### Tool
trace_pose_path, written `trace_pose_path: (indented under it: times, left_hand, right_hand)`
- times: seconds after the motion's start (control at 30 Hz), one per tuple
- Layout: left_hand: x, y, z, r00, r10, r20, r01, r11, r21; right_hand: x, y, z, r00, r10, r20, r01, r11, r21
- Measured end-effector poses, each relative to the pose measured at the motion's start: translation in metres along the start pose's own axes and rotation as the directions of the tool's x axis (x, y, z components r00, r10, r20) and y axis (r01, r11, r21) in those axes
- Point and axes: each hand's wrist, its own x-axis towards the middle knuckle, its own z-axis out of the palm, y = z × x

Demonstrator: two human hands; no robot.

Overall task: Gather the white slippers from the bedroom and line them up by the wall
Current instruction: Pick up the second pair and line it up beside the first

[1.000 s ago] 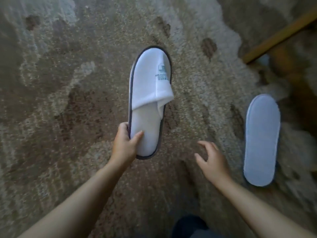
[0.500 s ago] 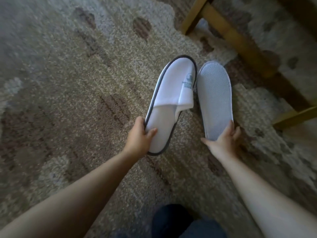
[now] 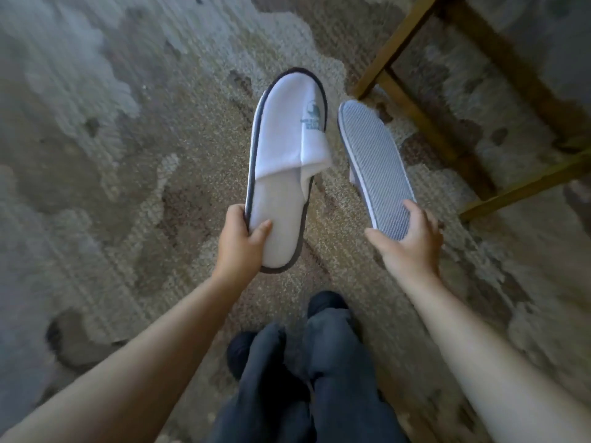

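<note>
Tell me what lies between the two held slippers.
Nothing: in the head view only bare patterned carpet shows through the gap between the upright slipper and the sole-up slipper.

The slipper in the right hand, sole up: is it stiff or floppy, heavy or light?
Probably light: the right hand holds the sole-up slipper by its heel end alone, and it juts out level. Likely thin and bendable, since the sole looks flat. Its ribbed texture should resist slipping.
</note>
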Motion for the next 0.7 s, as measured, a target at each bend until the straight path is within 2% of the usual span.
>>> trace_pose_path:
  times: [0.2,0.4,0.5,0.57,0.7]
  left_hand:
    - [-0.103,0.153,-0.103,0.999,0.03,-0.015,-0.031,0.995,-0.1]
    - [-0.198,0.235,-0.14,0.973,0.181,0.14,-0.156,0.973,-0.172]
    - [-0.25,0.263,-0.145,0.929,0.285,0.235,-0.239,0.949,-0.206]
    - [-0.286,0.282,-0.144,0.891,0.344,0.297,-0.288,0.933,-0.216]
    - [-0.366,0.308,-0.118,0.77,0.418,0.482,-0.376,0.908,-0.187]
  right_hand:
    - [-0.123,-0.121,-0.146,0.999,-0.009,0.043,-0.002,0.969,0.248]
    - [-0.223,-0.166,-0.244,0.989,0.012,-0.145,0.061,0.871,0.488]
    - [-0.274,-0.172,-0.284,0.957,0.048,-0.285,0.137,0.793,0.594]
    - [-0.31,-0.168,-0.315,0.921,0.054,-0.386,0.205,0.774,0.599]
    - [-0.392,-0.127,-0.377,0.817,0.175,-0.549,0.229,0.775,0.589]
